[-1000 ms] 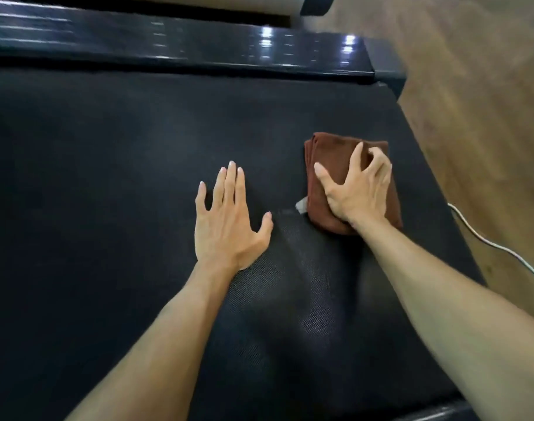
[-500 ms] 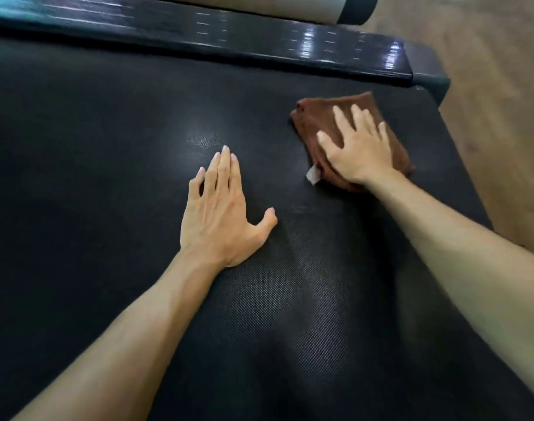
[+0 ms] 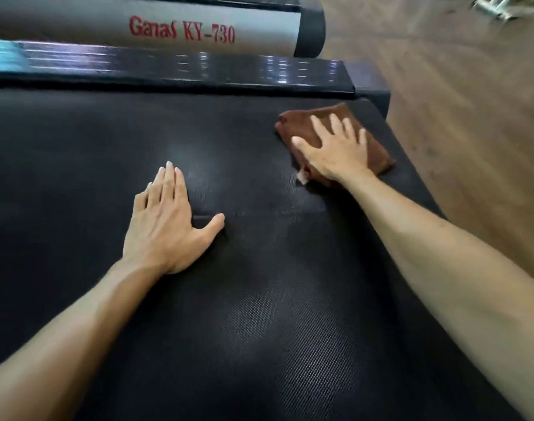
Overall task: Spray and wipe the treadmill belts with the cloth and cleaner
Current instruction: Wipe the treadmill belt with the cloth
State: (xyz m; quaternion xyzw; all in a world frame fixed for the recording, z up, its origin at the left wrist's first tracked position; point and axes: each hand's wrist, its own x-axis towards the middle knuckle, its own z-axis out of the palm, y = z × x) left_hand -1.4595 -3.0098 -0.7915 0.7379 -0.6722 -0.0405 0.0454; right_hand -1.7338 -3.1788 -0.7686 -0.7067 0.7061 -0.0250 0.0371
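Head camera gives me blurred edges: the top right corner shows only a smear of metal bars (image 3: 499, 6) that I cannot identify, and the far side rail (image 3: 198, 69) is streaked with reflections. No cleaner bottle is anywhere I can see. Both my forearms run out of the bottom corners, so elbows and everything behind them are cut off.

My right hand (image 3: 335, 150) lies flat with fingers spread and straight, pressing on the folded brown cloth (image 3: 378, 156) and covering its middle; I only see the cloth's far corner, its right side and a strip under the wrist. A small white tag (image 3: 302, 177) pokes out at the cloth's near left corner, too blurred to read. The cloth sits on the black treadmill belt (image 3: 77, 177) at its far right, close to the belt's right edge and near the rail's end cap (image 3: 375, 100).

My left hand (image 3: 165, 220) rests palm down on the belt, fingers together and straight, thumb out to the right, holding nothing, well apart from the cloth.

Beyond the rail a grey housing (image 3: 77, 25) carries red lettering, "Ganas KY-730". Wood floor (image 3: 472, 117) runs along the belt's right edge. Left of my left hand and between my forearms the belt is open black surface, with a faint sheen ahead of my left fingers.
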